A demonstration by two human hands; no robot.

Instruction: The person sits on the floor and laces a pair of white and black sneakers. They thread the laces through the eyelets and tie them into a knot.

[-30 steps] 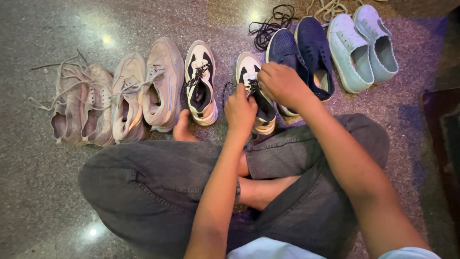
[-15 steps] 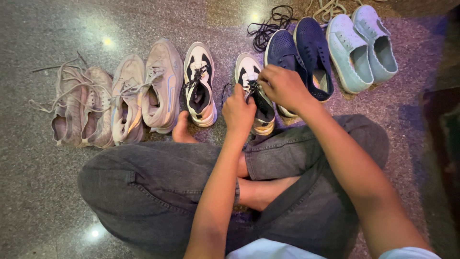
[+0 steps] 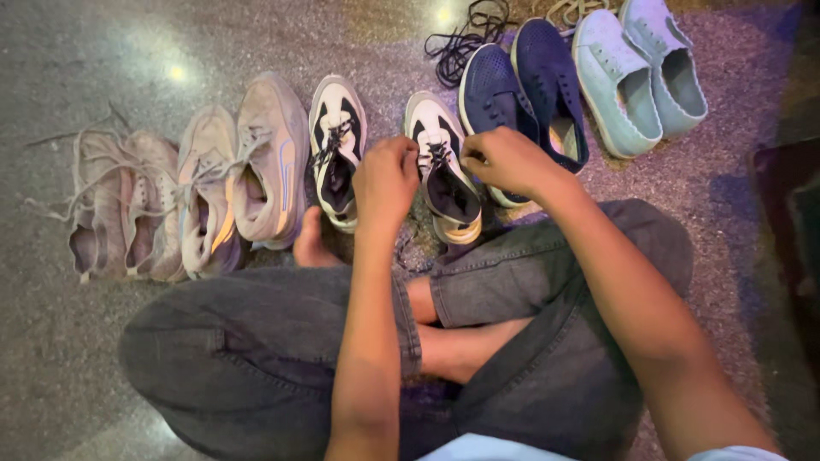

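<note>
White-and-black sneaker (image 3: 444, 175) on floor, toe at 12 o'clock, heel at 6 | left hand (image 3: 386, 179) at 9, right hand (image 3: 504, 160) at 3, equally near | both pinching its black lace (image 3: 436, 155)

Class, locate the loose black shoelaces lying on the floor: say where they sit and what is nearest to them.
In the head view, the loose black shoelaces lie at the top centre of the floor, just beyond the toes of the navy blue shoes, apart from both hands.

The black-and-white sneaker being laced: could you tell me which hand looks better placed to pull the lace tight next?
Probably the right hand: its fingertips pinch the black lace right over the sneaker's eyelets. The left hand is closed beside the shoe's edge, and what it grips is hidden.
</note>
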